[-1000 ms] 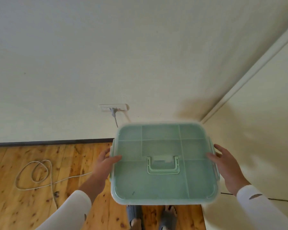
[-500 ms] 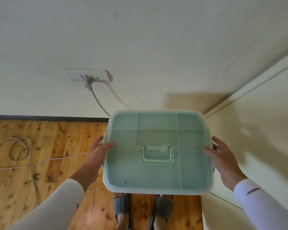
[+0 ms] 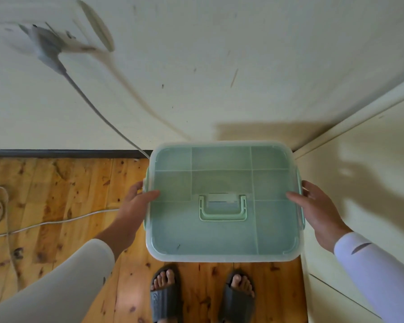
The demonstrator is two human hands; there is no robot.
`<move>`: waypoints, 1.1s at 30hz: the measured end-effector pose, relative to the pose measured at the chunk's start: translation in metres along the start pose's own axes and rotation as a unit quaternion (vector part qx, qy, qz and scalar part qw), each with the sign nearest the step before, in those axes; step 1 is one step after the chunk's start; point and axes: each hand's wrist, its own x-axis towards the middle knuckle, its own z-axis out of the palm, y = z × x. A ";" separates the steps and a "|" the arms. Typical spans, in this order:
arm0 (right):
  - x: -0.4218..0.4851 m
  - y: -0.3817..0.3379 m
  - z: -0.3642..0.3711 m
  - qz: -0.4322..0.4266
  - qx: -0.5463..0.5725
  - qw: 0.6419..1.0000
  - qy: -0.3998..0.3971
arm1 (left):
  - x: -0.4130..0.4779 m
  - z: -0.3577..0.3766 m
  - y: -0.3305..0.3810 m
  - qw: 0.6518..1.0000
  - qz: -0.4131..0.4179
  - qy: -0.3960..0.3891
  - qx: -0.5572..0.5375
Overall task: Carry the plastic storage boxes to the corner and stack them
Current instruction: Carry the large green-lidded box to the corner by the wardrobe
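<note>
A square, pale green translucent plastic storage box (image 3: pixel 222 229) with a clear snap-on lid is held level between both hands in front of the person, above the knotty, honey-coloured wooden floor (image 3: pixel 56 194) and just ahead of the toes. Its far right corner sits close to where the cream painted wall (image 3: pixel 219 66) meets a cream panel (image 3: pixel 359 183) on the right, and its shadow falls on the wall behind it. The left hand (image 3: pixel 135 206) has a firm grip on the box's left edge, its thumb laid over the lid and its fingers (image 3: pixel 138 186) going down past the green side latch. The right hand (image 3: pixel 317 206) has the same grip on the right edge, thumb on the lid, fingers along the side latch. A mint green folding handle (image 3: pixel 222 208) lies flat in the middle of the lid, and faint divider lines show through it. Both arms wear white sleeves (image 3: pixel 371 264). Below the box stand two feet in dark grey slide sandals (image 3: pixel 166 299). A dark skirting board (image 3: pixel 56 153) runs along the foot of the wall. High on the left, blurred, a grey plug (image 3: pixel 47 50) sits in a wall socket; its grey cable (image 3: pixel 98 108) slants down behind the box, and a thin white cord (image 3: pixel 56 222) trails across the floorboards.
</note>
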 end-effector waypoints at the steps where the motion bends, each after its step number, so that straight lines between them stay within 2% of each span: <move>1: 0.007 0.005 0.003 0.002 -0.001 1.000 0.001 | 0.008 0.004 -0.004 1.000 -0.001 -0.006 0.005; 12: 0.056 0.038 0.013 0.016 -0.013 1.000 0.000 | 0.063 0.036 -0.031 0.998 -0.020 -0.043 0.040; 33: 0.109 0.051 0.028 0.043 -0.047 0.998 -0.021 | 0.114 0.051 -0.053 0.996 -0.048 -0.052 0.052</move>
